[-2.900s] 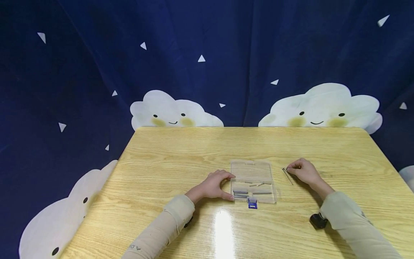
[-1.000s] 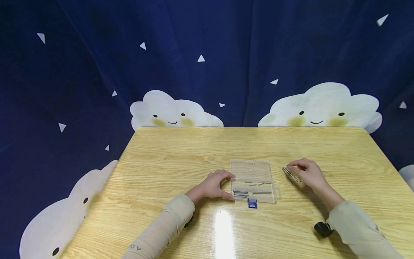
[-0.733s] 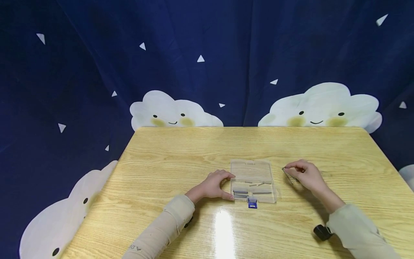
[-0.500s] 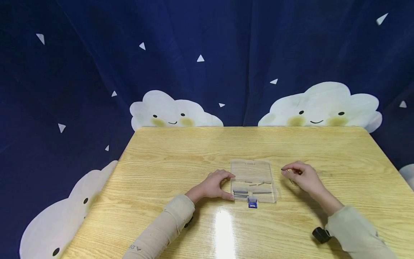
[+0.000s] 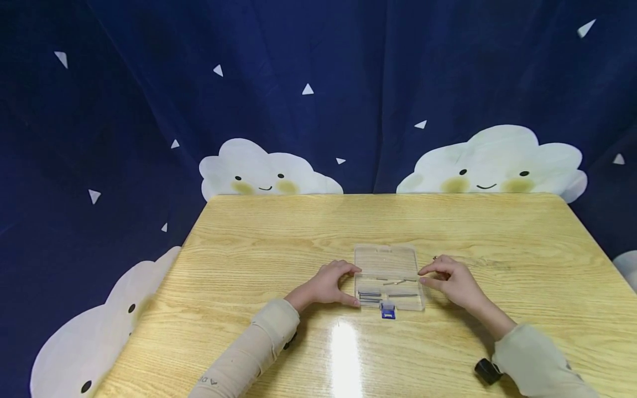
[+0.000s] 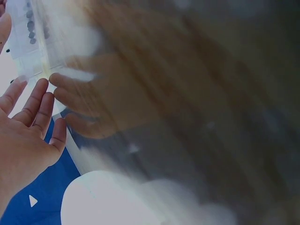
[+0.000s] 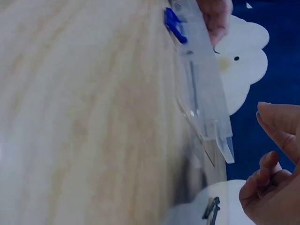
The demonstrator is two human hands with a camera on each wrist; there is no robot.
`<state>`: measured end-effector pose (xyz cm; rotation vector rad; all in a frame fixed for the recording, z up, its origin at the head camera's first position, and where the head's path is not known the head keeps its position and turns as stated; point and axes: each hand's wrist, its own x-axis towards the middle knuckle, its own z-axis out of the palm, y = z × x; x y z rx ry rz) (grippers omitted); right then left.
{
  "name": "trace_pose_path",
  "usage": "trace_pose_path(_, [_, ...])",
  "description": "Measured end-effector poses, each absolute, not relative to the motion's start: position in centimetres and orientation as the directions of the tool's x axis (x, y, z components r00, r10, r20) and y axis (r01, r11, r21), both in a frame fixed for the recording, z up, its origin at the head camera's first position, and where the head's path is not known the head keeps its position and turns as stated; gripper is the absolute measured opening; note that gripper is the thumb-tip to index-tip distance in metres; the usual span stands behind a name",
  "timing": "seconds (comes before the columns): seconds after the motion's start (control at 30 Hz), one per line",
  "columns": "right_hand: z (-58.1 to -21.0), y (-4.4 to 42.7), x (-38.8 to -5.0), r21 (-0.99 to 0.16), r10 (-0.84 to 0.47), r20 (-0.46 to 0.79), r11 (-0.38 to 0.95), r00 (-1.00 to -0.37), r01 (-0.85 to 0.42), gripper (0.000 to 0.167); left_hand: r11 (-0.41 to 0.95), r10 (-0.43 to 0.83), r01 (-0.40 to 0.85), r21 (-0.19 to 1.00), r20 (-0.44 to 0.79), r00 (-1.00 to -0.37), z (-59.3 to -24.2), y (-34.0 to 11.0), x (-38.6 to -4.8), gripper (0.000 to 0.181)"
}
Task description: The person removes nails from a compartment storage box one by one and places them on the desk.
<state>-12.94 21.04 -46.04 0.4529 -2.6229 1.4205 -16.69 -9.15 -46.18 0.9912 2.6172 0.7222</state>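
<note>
A clear plastic box lies with its lid folded back; a blue latch hangs at its front. Thin metal nails lie in its compartments, with shorter metal pieces toward the back. My left hand rests at the box's left end, thumb near the front corner and a finger near the back; the left wrist view shows those fingers fairly straight. Near the right end, my right hand has thumb and index finger apart, with nothing visible between them. Loose nails lie on the table beyond it, mostly hidden in the head view.
The wooden table reaches back to a dark blue curtain printed with clouds and triangles. A bright reflection shows on the tabletop in front of the box. One wrist camera hangs below the right sleeve.
My right hand was at the loose nails right of the box. It has left them and moved left and nearer to the box's right edge. The left hand has stayed in place.
</note>
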Motion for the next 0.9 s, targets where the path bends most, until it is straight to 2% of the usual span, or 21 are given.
trace_pose_path(0.27, [-46.7, 19.9, -12.3, -0.781, -0.262, 0.247, 0.516, -0.933, -0.352, 0.014, 0.641, 0.676, 0.550, 0.536, -0.054, -0.735, -46.2, -9.2, -16.8, 0.070])
trace_pose_path(0.47, [-47.1, 19.1, -12.2, -0.759, -0.302, 0.319, 0.485, -0.898, -0.433, 0.014, 0.648, 0.675, 0.551, 0.526, -0.060, -0.735, -46.4, -9.2, -16.8, 0.070])
trace_pose_path(0.9, [-47.6, 17.6, -12.0, -0.626, -0.374, 0.389, 0.563, -0.842, -0.539, 0.016, 0.643, 0.677, 0.552, 0.531, -0.056, -0.734, -46.3, -9.2, -16.8, 0.069])
